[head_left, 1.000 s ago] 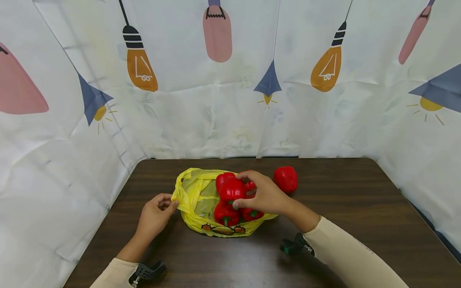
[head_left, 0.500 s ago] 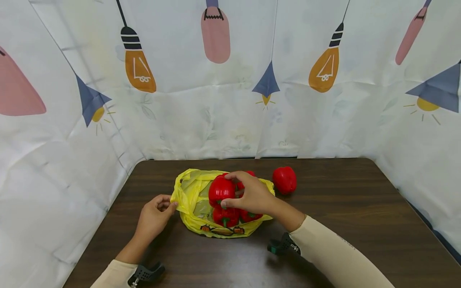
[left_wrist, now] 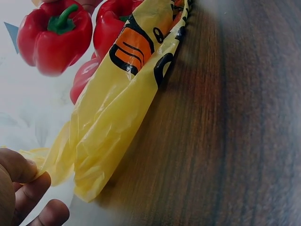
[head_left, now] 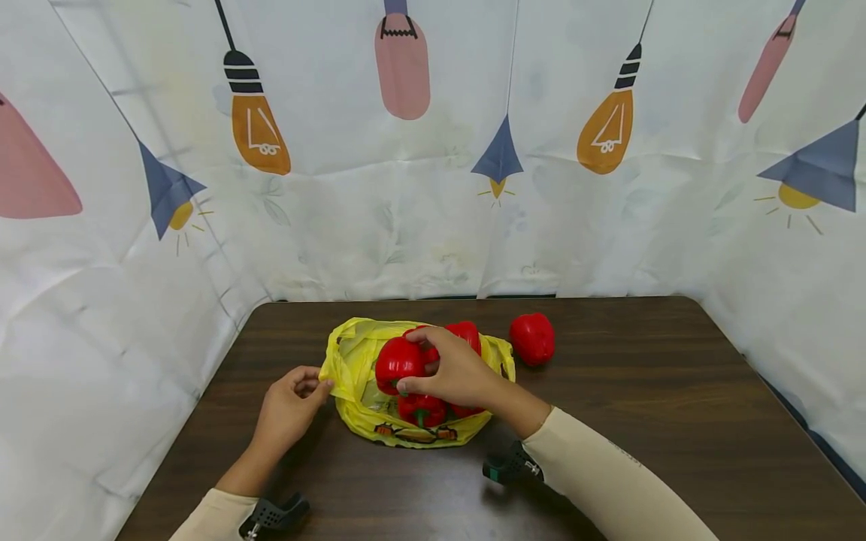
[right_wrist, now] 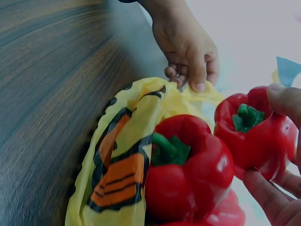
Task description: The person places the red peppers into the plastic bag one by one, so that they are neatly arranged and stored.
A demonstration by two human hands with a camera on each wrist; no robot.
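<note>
My left hand [head_left: 292,402] pinches the left edge of a yellow plastic bag [head_left: 348,376] between thumb and forefinger. Over the bag's opening, my right hand [head_left: 453,368] grips a red bell pepper [head_left: 398,364], thumb on the near side and fingers on the far side. In the right wrist view this held pepper [right_wrist: 254,129] has its green stem turned toward the left hand [right_wrist: 186,52]. Below it in the bag sits another red pepper [right_wrist: 188,174]. More red peppers lie in the bag, partly hidden by my right hand.
One more red pepper [head_left: 532,340] lies on the dark wooden table [head_left: 643,391], behind and right of the bag. A white printed curtain [head_left: 446,225] stands behind the table's far edge. A dark strap device hangs at each wrist.
My right hand has moved left with the gripped pepper, across the bag's opening. The left hand keeps its pinch on the bag's edge. The lone pepper has stayed on the table.
</note>
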